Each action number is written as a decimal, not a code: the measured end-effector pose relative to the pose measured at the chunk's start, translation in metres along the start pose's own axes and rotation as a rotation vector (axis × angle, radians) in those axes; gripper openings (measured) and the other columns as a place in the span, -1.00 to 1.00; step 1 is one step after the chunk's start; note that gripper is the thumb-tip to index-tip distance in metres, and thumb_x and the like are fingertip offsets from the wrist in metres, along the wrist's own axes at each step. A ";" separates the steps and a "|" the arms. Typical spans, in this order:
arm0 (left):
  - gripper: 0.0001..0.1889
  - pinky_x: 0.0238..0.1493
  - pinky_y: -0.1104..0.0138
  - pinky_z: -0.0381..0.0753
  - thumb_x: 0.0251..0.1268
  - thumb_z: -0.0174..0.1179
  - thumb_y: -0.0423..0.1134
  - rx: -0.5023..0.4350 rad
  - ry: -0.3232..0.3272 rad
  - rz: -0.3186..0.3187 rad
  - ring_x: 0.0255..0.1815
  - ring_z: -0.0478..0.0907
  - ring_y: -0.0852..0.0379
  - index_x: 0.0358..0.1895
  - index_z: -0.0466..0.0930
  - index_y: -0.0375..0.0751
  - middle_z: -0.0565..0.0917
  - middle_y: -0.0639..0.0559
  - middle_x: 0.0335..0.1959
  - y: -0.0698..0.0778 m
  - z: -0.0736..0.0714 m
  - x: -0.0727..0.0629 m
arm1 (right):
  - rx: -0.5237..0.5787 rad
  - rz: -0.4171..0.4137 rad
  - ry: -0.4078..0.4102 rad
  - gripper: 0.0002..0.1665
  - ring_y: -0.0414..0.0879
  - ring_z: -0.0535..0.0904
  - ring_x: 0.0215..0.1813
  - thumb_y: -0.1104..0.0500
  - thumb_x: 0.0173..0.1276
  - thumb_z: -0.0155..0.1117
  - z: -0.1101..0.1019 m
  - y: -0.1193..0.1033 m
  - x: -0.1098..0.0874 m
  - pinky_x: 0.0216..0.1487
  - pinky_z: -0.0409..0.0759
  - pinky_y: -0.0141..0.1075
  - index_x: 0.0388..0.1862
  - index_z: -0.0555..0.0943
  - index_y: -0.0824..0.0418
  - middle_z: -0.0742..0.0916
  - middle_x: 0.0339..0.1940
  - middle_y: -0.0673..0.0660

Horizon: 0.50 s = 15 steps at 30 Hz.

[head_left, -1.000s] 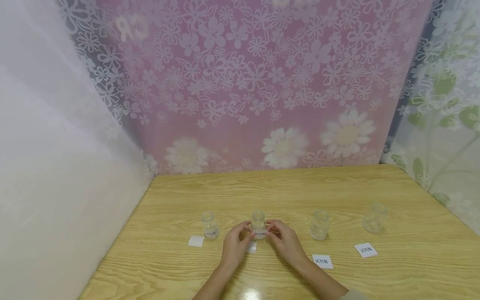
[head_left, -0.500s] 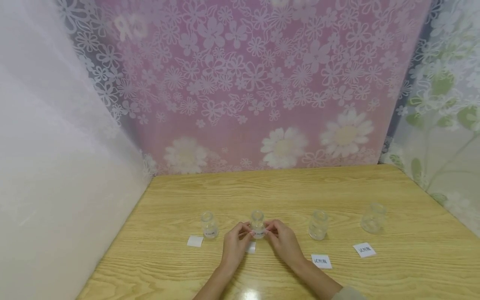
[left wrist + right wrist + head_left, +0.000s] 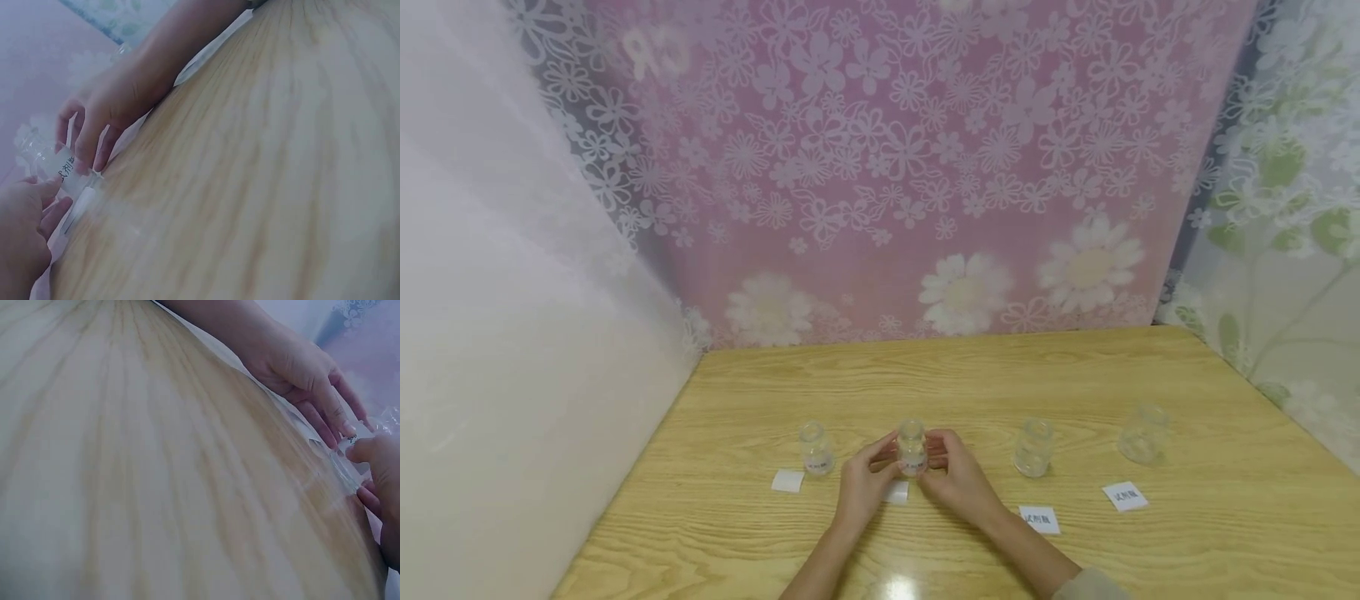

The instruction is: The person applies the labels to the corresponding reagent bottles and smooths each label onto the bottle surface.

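A small clear glass bottle point(image 3: 912, 442) stands upright between both hands in the head view. Round its lower front runs a white label point(image 3: 66, 165) with dark printed characters. My left hand point(image 3: 862, 486) holds the bottle from the left, thumb at the label and fingers reaching behind. From the right, my right hand point(image 3: 961, 483) grips it the same way; the right wrist view shows that thumb against the label. Just in front of the bottle lies a white backing paper point(image 3: 897, 492), partly hidden by the left hand.
To the left stands a labelled glass bottle point(image 3: 817, 450) with a blank white paper point(image 3: 787, 481) before it. Two bottles without labels, one nearer point(image 3: 1034, 448) and one farther right point(image 3: 1144, 435), have printed labels point(image 3: 1039, 520) in front. Curtains enclose the wooden table point(image 3: 760, 550).
Thumbs and fingers have shifted from pinching the label's two ends to wrapping the bottle's sides, with the fingers spread farther behind it. The other bottles and papers stay put.
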State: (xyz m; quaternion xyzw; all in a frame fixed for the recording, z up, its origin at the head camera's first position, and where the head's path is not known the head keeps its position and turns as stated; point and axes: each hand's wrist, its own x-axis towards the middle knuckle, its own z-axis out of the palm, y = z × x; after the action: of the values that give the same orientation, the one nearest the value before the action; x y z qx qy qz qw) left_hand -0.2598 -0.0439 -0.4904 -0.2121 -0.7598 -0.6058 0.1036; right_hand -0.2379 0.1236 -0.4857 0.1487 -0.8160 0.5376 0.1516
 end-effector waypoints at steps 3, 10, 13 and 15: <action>-0.56 -0.12 0.33 0.55 0.04 0.29 -0.43 -0.001 -0.006 -0.010 -0.10 0.57 -0.11 0.07 0.52 -0.34 0.60 -0.23 -0.11 0.001 -0.001 0.000 | -0.063 -0.006 -0.005 -0.30 -0.09 0.50 -0.11 0.19 0.02 0.48 0.004 0.002 0.002 -0.13 0.54 -0.28 0.06 0.32 0.33 0.54 -0.10 0.10; -0.56 -0.10 0.34 0.53 0.05 0.29 -0.41 -0.007 -0.020 -0.008 -0.10 0.57 -0.08 0.07 0.52 -0.35 0.61 -0.21 -0.10 0.000 -0.003 -0.001 | -0.148 -0.002 -0.008 -0.29 -0.13 0.47 -0.19 0.07 0.00 0.48 0.007 0.001 0.003 -0.21 0.53 -0.33 0.01 0.30 0.29 0.51 -0.16 0.06; -0.59 -0.09 0.34 0.53 0.05 0.29 -0.39 -0.026 -0.017 -0.005 -0.11 0.58 -0.07 0.04 0.53 -0.37 0.62 -0.19 -0.12 -0.001 -0.003 -0.001 | -0.115 0.023 -0.048 -0.34 -0.13 0.48 -0.20 0.09 0.03 0.45 0.003 0.000 0.003 -0.21 0.53 -0.33 0.00 0.30 0.24 0.51 -0.16 0.06; -0.60 -0.08 0.32 0.53 0.05 0.28 -0.39 -0.038 -0.013 -0.006 -0.12 0.58 -0.08 0.03 0.54 -0.37 0.63 -0.18 -0.13 -0.001 -0.003 -0.001 | -0.106 0.005 -0.072 -0.37 -0.12 0.49 -0.19 0.11 0.05 0.44 0.000 0.000 0.003 -0.19 0.53 -0.33 0.00 0.30 0.23 0.51 -0.15 0.06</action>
State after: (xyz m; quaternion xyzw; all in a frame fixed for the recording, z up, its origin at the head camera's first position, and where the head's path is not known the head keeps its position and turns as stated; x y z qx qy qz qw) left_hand -0.2593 -0.0471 -0.4911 -0.2158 -0.7494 -0.6191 0.0925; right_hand -0.2407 0.1228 -0.4842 0.1577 -0.8488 0.4881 0.1284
